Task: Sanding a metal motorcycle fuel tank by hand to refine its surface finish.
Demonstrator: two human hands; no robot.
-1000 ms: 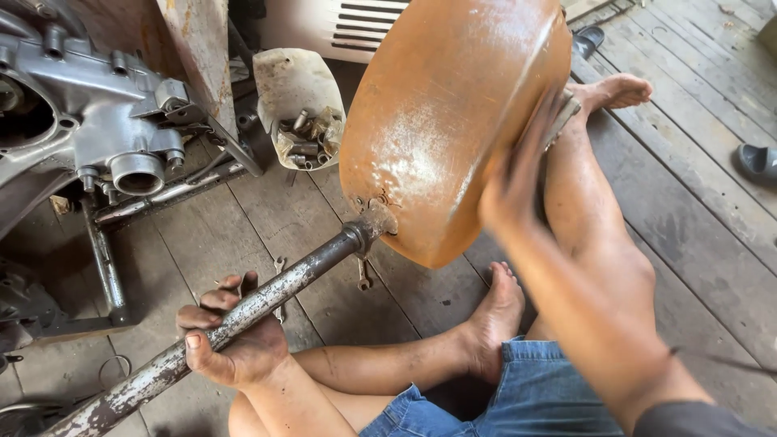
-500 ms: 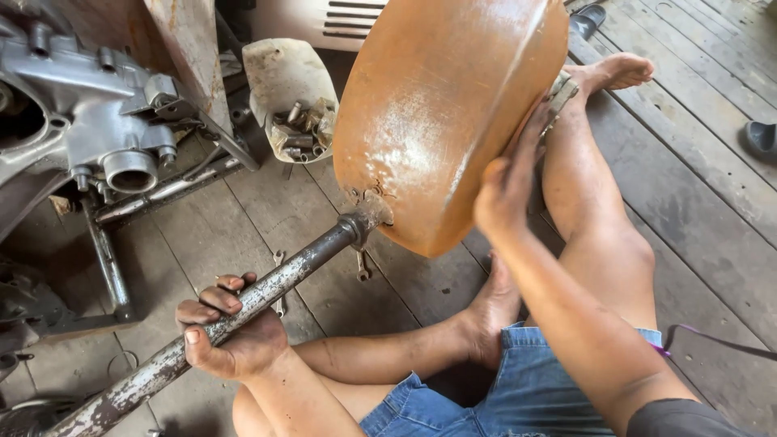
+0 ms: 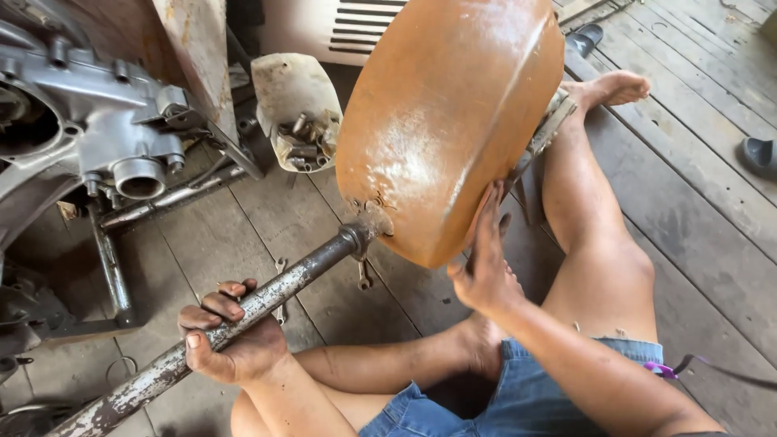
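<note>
A big rusty orange metal fender-like shell [image 3: 449, 121] is joined to a long worn steel tube [image 3: 267, 295] that slants down to the lower left. My left hand [image 3: 231, 340] is wrapped around the tube near its lower end. My right hand [image 3: 484, 263] lies flat against the shell's right lower edge, fingers spread upward. I sit on the plank floor with bare legs, one foot [image 3: 615, 87] stretched out behind the shell.
A grey engine casing [image 3: 89, 129] on a metal stand sits at the left. A pale cover holding bolts and small parts [image 3: 295, 109] lies behind the tube. Small wrenches [image 3: 363, 275] lie on the planks. A sandal [image 3: 761, 155] lies far right.
The shell and tube have tilted slightly and sit lower in view. My right hand has slid down along the shell's edge. My left hand keeps its grip on the tube.
</note>
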